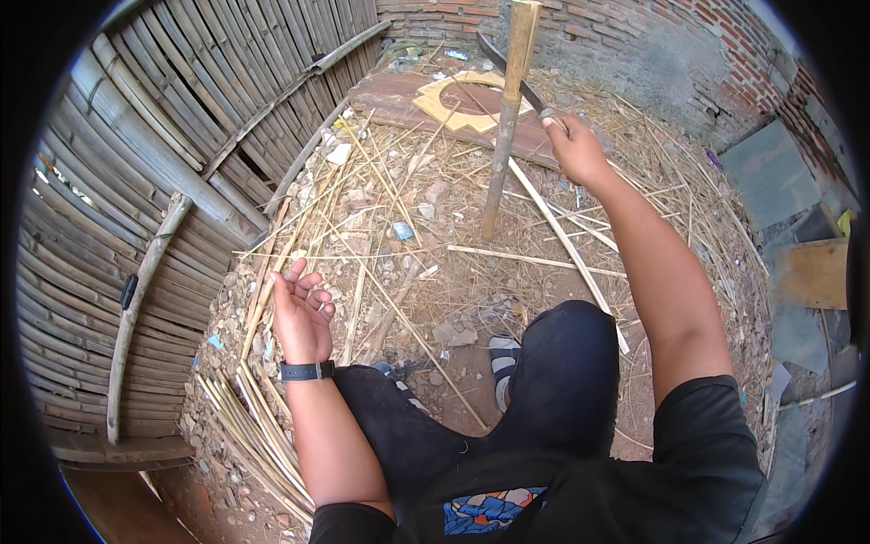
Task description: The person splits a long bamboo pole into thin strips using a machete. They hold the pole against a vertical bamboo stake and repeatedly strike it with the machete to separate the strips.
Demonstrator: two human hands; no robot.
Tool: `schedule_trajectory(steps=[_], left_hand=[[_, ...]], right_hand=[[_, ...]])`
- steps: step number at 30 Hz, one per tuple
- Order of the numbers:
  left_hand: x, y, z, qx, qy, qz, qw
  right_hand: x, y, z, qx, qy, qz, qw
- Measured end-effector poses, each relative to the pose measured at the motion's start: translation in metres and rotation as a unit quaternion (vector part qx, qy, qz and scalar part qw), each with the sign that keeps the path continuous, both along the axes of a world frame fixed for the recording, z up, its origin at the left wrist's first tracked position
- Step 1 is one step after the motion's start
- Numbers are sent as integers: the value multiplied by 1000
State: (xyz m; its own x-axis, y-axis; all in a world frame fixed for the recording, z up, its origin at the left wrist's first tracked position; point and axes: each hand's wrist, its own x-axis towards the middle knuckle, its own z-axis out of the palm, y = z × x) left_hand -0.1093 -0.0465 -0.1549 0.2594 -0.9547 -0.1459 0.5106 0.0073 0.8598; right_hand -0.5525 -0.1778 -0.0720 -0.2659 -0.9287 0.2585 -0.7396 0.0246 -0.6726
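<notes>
My right hand (578, 152) is closed round the handle of a machete (535, 97) with a dark, slightly curved blade. Its blade slants up to the left and passes behind an upright bamboo pole (509, 127); whether they touch I cannot tell. The pole stands on the ground in front of me, its top running out of view. My left hand (304, 313) is raised at the left, palm turned up, fingers loosely bent and apart, with nothing visible in it. Near its thumb, bamboo strips (256, 317) lie on the ground.
A bundle of split bamboo strips (249, 422) lies at my lower left. Strips and debris litter the ground. Further off is a brown board (390, 102) with a yellowish ring-shaped frame (435, 107). A bamboo wall (145, 136) borders the left, a brick wall (625, 45) the back.
</notes>
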Motion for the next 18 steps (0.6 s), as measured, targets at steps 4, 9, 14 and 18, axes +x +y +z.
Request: schedule_trajectory(steps=[4, 9, 14, 18], left_hand=[[2, 1, 3, -8, 3, -4, 1000], [10, 7, 1, -14, 4, -1, 1000], [-2, 1, -3, 2, 4, -11, 1000], [10, 1, -4, 9, 6, 1, 1000]], right_hand=[[-5, 24, 43, -63, 35, 17, 997], [13, 64, 61, -143, 34, 33, 989], [19, 48, -37, -14, 106, -27, 994], [50, 10, -22, -10, 83, 3, 996]])
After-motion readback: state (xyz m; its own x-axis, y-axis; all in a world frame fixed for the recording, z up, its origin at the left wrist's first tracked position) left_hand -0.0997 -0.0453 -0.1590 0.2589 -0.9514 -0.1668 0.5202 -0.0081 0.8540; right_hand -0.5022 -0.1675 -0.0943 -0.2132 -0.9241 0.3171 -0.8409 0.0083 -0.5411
